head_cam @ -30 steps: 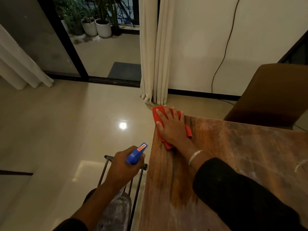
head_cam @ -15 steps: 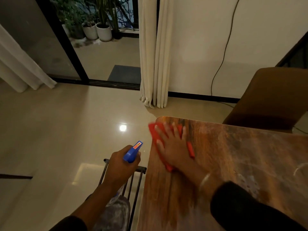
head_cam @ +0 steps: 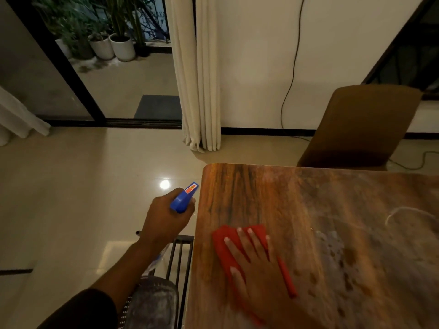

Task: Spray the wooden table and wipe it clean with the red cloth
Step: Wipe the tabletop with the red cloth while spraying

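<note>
Right hand (head_cam: 255, 264): flat on red cloth (head_cam: 225, 243), fingers (head_cam: 242, 243) spread and extended, palm pressing down, nothing gripped. Cloth lying on wooden table (head_cam: 297, 210), near the left edge, partly hidden under the hand; a narrow strip visible past the hand's right side.

Left hand (head_cam: 164, 219): held off the table, just beside its left edge, over the floor (head_cam: 83, 186). Fingers curled closed around spray bottle (head_cam: 184, 198); blue trigger head visible above the knuckles, nozzle end pointing up and toward the table corner. Bottle body mostly hidden by hand and forearm.

Table surface: wood grain clear on the left portion; pale, blotchy film and a curved white smear on the right portion.

Surroundings: brown chair (head_cam: 361, 127) at the far edge of the table. Dark metal rack (head_cam: 180, 257) beside the table's left edge, below the left forearm. Cream curtain (head_cam: 197, 79) hanging to the floor beyond the table corner. Black cable (head_cam: 292, 67) running down the wall. Potted plants (head_cam: 114, 43) beyond the glass door. Dark mat (head_cam: 159, 106) at the door.
</note>
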